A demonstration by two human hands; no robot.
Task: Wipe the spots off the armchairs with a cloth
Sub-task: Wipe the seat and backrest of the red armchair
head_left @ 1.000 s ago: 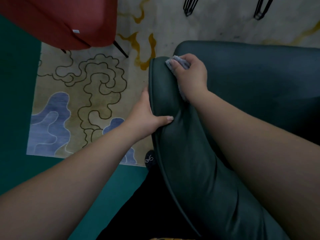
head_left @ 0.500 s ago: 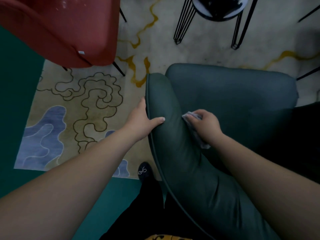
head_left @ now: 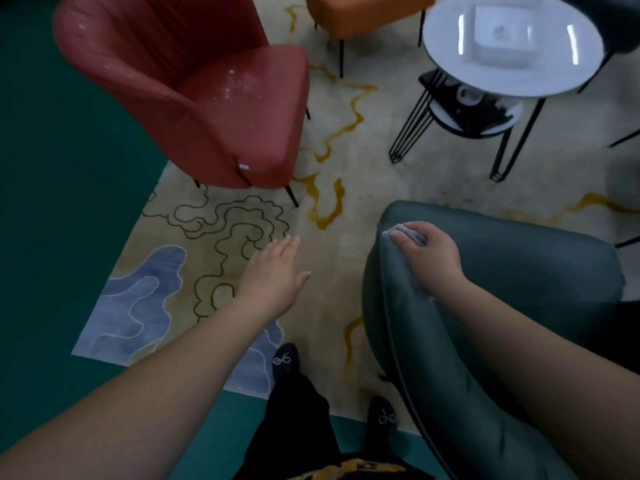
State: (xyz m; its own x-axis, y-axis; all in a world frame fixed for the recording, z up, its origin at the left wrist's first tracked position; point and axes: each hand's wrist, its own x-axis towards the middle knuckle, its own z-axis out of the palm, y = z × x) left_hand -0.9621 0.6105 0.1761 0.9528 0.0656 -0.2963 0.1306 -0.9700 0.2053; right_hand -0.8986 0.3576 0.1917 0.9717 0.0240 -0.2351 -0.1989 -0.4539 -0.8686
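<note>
While the red armchair (head_left: 194,95) stands at upper left, white spots are seen on its seat, up and to the left of both hands, beyond the patterned rug (head_left: 166,271). The left hand (head_left: 277,271) is held over the rug with fingers straight and apart, gripping nothing, and is judged the nearer to that chair. The cloth (head_left: 410,237) is bunched under the curled fingers of the right hand (head_left: 429,258) and pressed onto the front end of the green armchair (head_left: 519,271) arm, whose long axis runs toward the viewer. A round white surface (head_left: 446,46) on black wire legs is shown at upper right; green floor (head_left: 52,237) borders the rug.
</note>
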